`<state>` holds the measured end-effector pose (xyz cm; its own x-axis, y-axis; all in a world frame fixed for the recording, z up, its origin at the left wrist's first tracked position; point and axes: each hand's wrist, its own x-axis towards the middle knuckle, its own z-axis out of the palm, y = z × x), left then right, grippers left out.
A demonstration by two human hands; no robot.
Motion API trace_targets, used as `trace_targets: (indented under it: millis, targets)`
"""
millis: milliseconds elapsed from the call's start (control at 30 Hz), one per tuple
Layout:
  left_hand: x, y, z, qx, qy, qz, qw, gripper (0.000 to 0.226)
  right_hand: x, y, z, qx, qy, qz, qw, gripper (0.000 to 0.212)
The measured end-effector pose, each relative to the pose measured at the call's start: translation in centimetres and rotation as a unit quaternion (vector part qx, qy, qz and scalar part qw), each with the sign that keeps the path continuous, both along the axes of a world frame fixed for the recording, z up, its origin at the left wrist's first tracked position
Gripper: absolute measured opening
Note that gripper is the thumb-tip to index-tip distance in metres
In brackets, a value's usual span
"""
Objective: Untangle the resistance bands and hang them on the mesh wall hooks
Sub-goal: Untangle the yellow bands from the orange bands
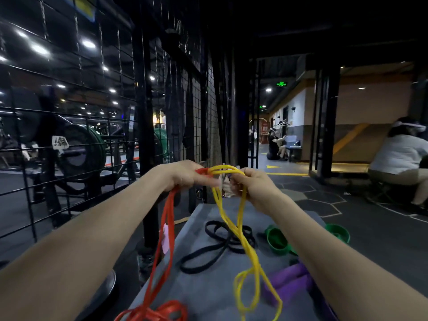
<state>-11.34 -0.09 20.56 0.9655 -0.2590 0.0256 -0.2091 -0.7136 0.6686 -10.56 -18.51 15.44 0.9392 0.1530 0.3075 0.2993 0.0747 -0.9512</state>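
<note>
Separating red from yellow where the two loops cross at the top, between the two raised hands, looks like the step in hand. Left hand (185,174) curled round the upper end of the red band (168,230), fingers closed on it; right hand (252,185) pinching the top of the yellow band (234,218), thumb and fingers folded over the strand. Crossing point just between the knuckles, hands nearly touching.

Best done by drawing the hands apart slowly and feeding one loop through the other rather than tugging, since rubber under tension probably locks a knot tighter. Worth keeping both tops high so the hanging lengths fall free.

Below the grips: red trailing down to a heap at the near edge of the grey table (203,288); yellow twisted on itself halfway down, ending in loose loops above the tabletop. Black band (215,246), green band (276,242) and purple band (291,281) lying on the table, untouched. Mesh wall (203,117) straight ahead, beyond the hands; hooks too dark to make out.
</note>
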Motion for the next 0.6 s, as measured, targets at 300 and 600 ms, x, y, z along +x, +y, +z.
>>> trace_targets:
  millis: [300, 600]
  targets:
    - [1.2, -1.1, -3.1, 0.21, -0.319, 0.153, 0.912, 0.009, 0.2, -4.6, -1.6, -0.43, -0.095, -0.197, 0.876, 0.019]
    - [2.6, -0.2, -5.5, 0.29, -0.352, 0.208, 0.865, 0.012, -1.0, -9.6, -6.5, -0.64, 0.006, -0.338, 0.69, 0.018]
